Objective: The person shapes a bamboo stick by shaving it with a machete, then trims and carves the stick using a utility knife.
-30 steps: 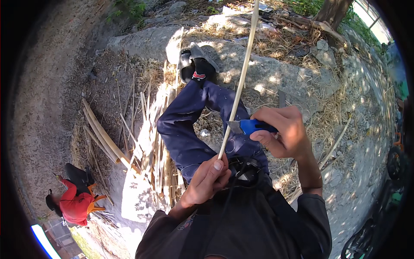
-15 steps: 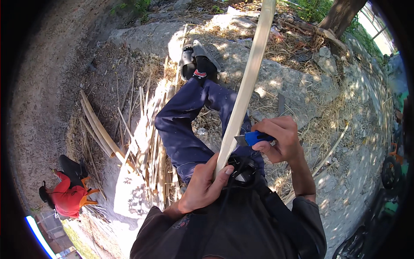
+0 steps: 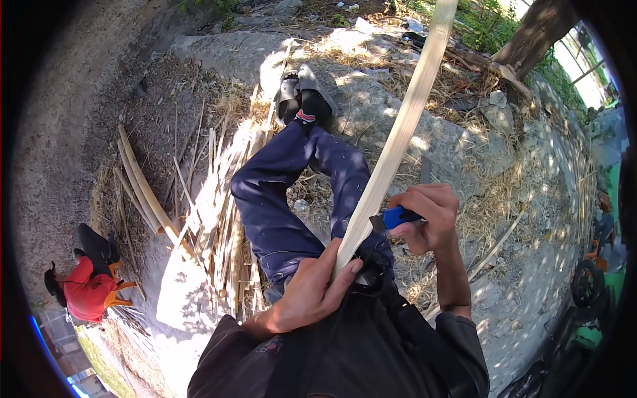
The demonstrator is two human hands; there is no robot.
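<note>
A long, pale strip of split bamboo or wood (image 3: 406, 126) slants up and away to the right from my lap. My left hand (image 3: 317, 286) grips its near end, thumb on one face and fingers wrapped round the other side. In my right hand (image 3: 428, 215) is a blue utility knife (image 3: 398, 217), held between thumb and curled fingers. Its short blade points left and meets the strip's right edge, a little beyond my left hand. The strip's far end runs out of the top of the view.
A heap of split strips (image 3: 229, 245) lies left of my legs, with thicker poles (image 3: 142, 186) beyond it. A person in red (image 3: 87, 288) sits on an orange chair at far left. A tree trunk (image 3: 536, 36) rises at the upper right, and a wheel (image 3: 588, 282) stands at the right.
The strip's far part has swung to the right and its face has turned more toward me. The knife stays at its right edge. The whole view has shifted slightly.
</note>
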